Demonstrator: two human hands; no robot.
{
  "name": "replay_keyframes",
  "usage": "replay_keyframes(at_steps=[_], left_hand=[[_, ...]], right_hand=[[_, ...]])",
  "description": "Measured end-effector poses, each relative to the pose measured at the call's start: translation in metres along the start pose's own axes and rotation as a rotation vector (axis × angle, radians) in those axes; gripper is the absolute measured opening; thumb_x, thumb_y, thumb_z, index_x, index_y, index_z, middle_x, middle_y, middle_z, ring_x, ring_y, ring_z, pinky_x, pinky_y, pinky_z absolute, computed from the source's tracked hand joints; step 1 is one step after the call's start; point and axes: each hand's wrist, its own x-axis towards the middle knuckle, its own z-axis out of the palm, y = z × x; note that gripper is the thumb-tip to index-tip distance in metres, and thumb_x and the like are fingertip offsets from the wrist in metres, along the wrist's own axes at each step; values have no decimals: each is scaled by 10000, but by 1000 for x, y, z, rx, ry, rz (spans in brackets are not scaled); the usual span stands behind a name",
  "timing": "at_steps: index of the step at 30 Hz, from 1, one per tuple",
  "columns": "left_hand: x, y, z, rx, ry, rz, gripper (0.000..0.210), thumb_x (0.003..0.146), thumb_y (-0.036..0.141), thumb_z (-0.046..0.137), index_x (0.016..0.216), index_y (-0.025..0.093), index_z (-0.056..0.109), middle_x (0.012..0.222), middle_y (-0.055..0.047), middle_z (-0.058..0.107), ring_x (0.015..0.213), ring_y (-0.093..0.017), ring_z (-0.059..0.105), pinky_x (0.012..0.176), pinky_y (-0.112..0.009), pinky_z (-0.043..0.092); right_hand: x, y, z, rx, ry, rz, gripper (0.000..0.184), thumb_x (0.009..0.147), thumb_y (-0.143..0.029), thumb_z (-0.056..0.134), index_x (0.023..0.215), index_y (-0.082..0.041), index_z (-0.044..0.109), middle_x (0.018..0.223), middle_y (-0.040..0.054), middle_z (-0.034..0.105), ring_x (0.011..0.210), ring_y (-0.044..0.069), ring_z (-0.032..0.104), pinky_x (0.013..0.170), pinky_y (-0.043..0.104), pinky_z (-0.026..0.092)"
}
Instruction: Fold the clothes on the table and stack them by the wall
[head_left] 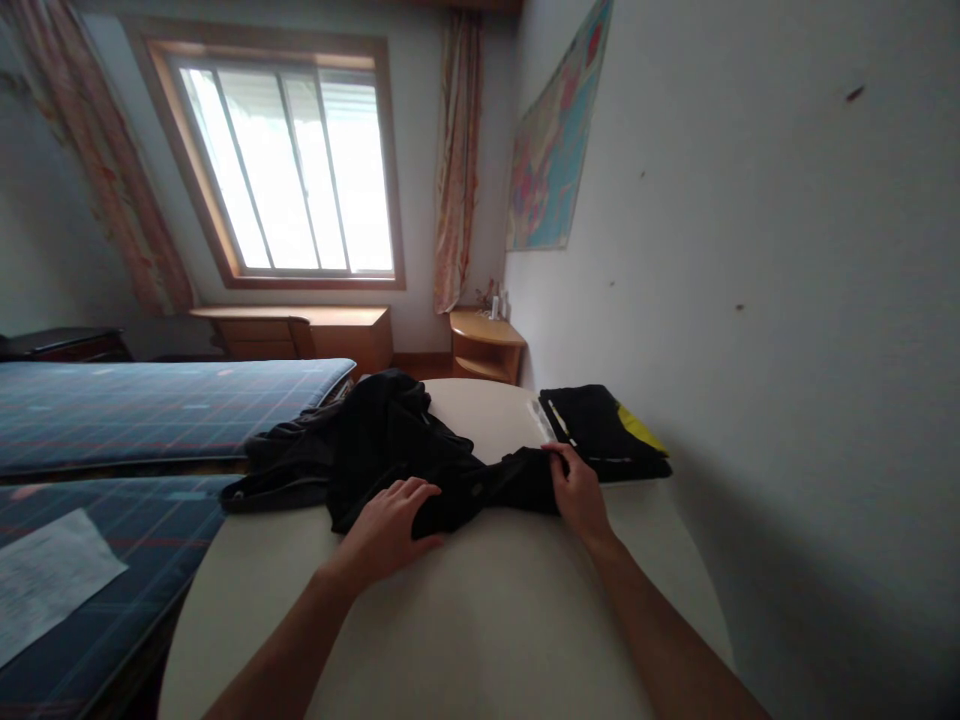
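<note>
A crumpled black garment (390, 430) stretches across the round white table (480, 620), its far left part hanging toward the bed. Over its near edge rests my left hand (394, 520), open, with thumb and fingers apart on the cloth. At the garment's narrow right end, my right hand (579, 487) is closed, pinching the fabric between thumb and fingers. Just beyond that hand lies a folded black cloth (592, 420) with a yellow patch and white stripes. What kind of garment I am handling cannot be made out.
Left of the table stand mattresses with blue plaid covers (165, 410), one bearing a sheet of paper (56, 580). The white wall (787, 400) runs close along the right. Behind are a wooden desk (349, 318) and a corner shelf (484, 325).
</note>
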Motion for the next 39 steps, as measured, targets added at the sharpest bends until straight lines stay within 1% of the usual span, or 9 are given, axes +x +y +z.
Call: replay_keyframes(at_steps=[5, 8, 12, 18, 21, 24, 28, 33, 39], left_hand=[[-1, -1, -2, 92, -131, -94, 243, 827, 187, 661, 1066, 232, 658, 1080, -43, 700, 1036, -258, 639, 881, -352, 464], [2, 1, -6, 64, -75, -169, 137, 875, 193, 593, 987, 224, 665, 980, -37, 723, 930, -235, 674, 786, -311, 458], [2, 25, -8, -178, -45, -207, 101, 885, 262, 579, 937, 212, 649, 776, -4, 693, 694, -168, 642, 622, -247, 422], [-5, 72, -4, -585, -472, -36, 200, 866, 368, 635, 977, 215, 702, 744, 20, 703, 624, -122, 620, 559, -189, 435], [-3, 57, 0, -457, -260, -28, 226, 919, 325, 572, 1091, 241, 692, 979, -27, 739, 869, -174, 679, 807, -259, 512], [0, 22, 7, -110, 18, -146, 424, 891, 243, 592, 1315, 245, 591, 1295, -96, 638, 1207, -270, 573, 1098, -429, 376], [1, -9, 13, 105, -83, -255, 538, 888, 265, 609, 1409, 181, 509, 1351, -153, 580, 1245, -316, 538, 1044, -439, 427], [3, 5, 8, 148, -216, -226, 258, 910, 168, 532, 1134, 157, 659, 1107, -134, 683, 1073, -293, 631, 920, -377, 474], [-9, 56, 4, -146, -406, -116, 143, 831, 230, 615, 953, 217, 688, 890, -46, 732, 812, -220, 680, 670, -266, 463]], right_hand=[[2, 1, -2, -52, 21, -49, 303, 906, -372, 482, 1019, -191, 698, 1009, 89, 722, 933, 245, 663, 877, 364, 481], [3, -4, -7, -215, 42, -135, 298, 900, -370, 505, 958, -195, 740, 914, 94, 714, 881, 249, 651, 840, 356, 473], [0, -15, -10, -387, 11, -14, 308, 941, -366, 470, 1061, -239, 724, 775, 58, 716, 699, 232, 661, 672, 319, 446], [-8, -20, 1, -206, -175, 11, 331, 992, -353, 361, 1212, -210, 563, 974, 78, 734, 885, 243, 708, 767, 335, 497], [-16, -22, 10, -123, -255, -18, 457, 983, -446, 418, 1367, -199, 449, 1231, 130, 663, 1145, 271, 636, 960, 420, 479], [-28, -28, 20, -148, -323, -43, 784, 895, -586, 551, 1506, -164, 297, 1451, 187, 493, 1356, 312, 462, 1102, 475, 376], [-45, -38, 34, -230, -462, -84, 1069, 736, -642, 710, 1562, -184, 210, 1516, 176, 410, 1417, 340, 361, 1164, 496, 280], [-49, -40, 40, -290, -612, -61, 972, 758, -533, 734, 1538, -152, 298, 1512, 193, 421, 1423, 356, 340, 1183, 537, 194], [-27, -32, 10, -115, -756, -163, 718, 737, -350, 761, 1392, -183, 520, 1359, 142, 585, 1285, 314, 509, 1138, 474, 309]])
